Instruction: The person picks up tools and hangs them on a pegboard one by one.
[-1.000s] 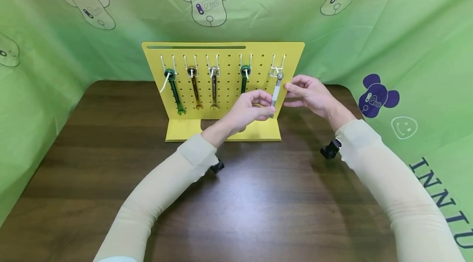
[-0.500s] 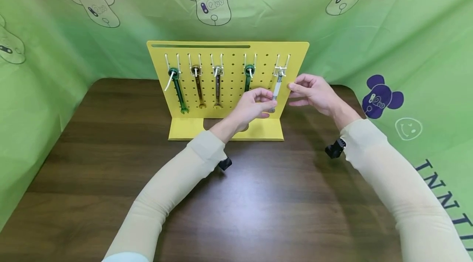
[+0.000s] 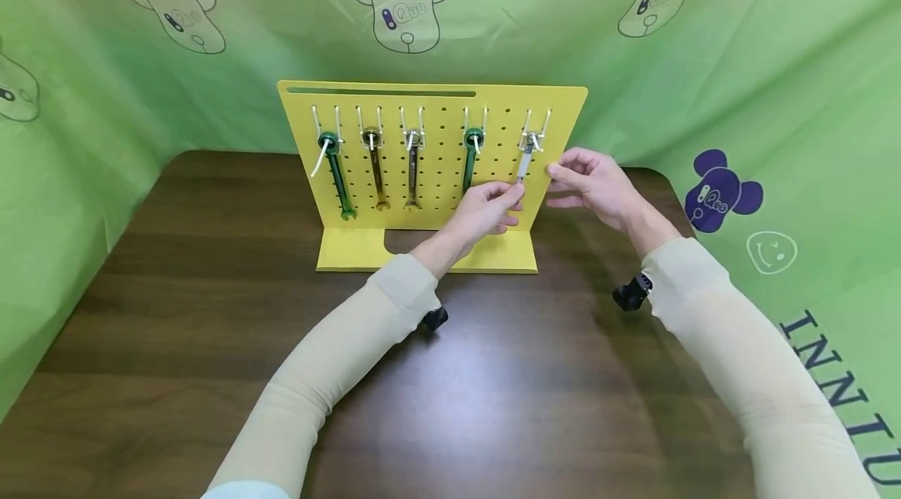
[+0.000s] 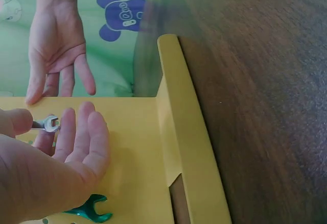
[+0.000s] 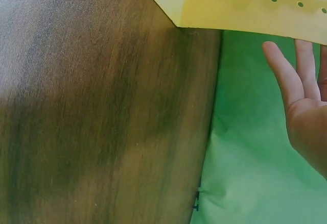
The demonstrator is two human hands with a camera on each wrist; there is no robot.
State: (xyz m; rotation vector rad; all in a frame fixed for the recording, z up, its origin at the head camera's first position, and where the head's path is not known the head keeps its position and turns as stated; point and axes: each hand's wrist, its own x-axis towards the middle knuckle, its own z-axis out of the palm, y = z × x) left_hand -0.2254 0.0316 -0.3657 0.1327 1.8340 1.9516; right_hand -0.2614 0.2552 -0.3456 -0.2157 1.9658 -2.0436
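A silver combination wrench (image 3: 524, 163) with a white label hangs at the right end of the yellow pegboard (image 3: 429, 210), its ring end at a white hook (image 3: 536, 141) whose prong shows through it. My left hand (image 3: 482, 213) pinches its lower end between thumb and index finger. In the left wrist view the wrench's open jaw pokes out past the thumb, and the other fingers are extended. At the board's right edge, my right hand (image 3: 591, 182) holds on with the thumb in front and fingers behind; the right wrist view shows those fingers (image 5: 281, 71) partly hidden by the board.
Left of the silver wrench hang a green wrench (image 3: 470, 159), a dark wrench (image 3: 413, 170), a bronze wrench (image 3: 376, 170) and another green wrench (image 3: 338, 178). The board's foot (image 3: 352, 249) stands on a brown wooden table (image 3: 450, 397). A green curtain (image 3: 507, 6) surrounds it.
The silver wrench's ring end has gone from in front of the hook onto it. My left hand has slid lower along the wrench. The right hand stays at the board's edge.
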